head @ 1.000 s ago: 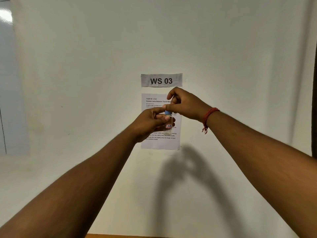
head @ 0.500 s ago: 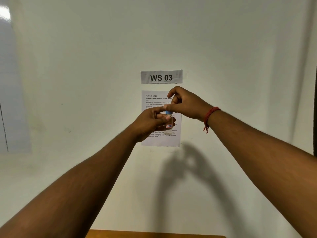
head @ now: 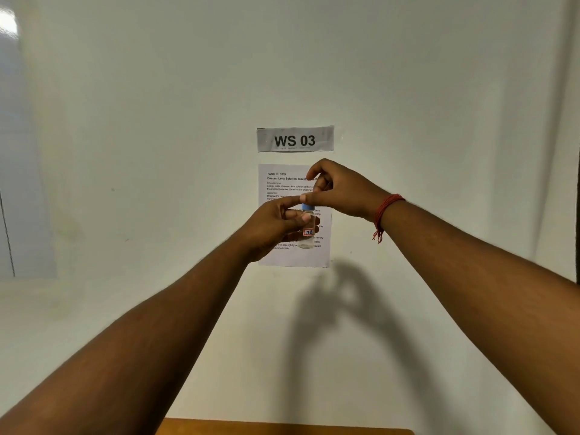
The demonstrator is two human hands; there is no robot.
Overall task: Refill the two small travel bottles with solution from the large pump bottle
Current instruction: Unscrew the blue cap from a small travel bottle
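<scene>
A small clear travel bottle [head: 307, 237] with a red-edged label stands upright in the air in front of the wall. My left hand [head: 276, 222] grips its body from the left, thumb across the front. Its blue cap [head: 307, 207] sits on top of the neck. My right hand [head: 340, 189] comes from the right and pinches that cap from above with thumb and fingers. A red thread is tied round the right wrist. The second travel bottle and the large pump bottle are out of view.
A white wall fills the view, with a "WS 03" sign [head: 295, 139] and a printed task sheet [head: 282, 183] behind the hands. The far edge of a wooden table [head: 282, 427] shows at the bottom.
The view has tilted down a little, so more of the table edge shows. Both hands keep the same hold on the bottle and cap; the right fingers shifted slightly on the cap.
</scene>
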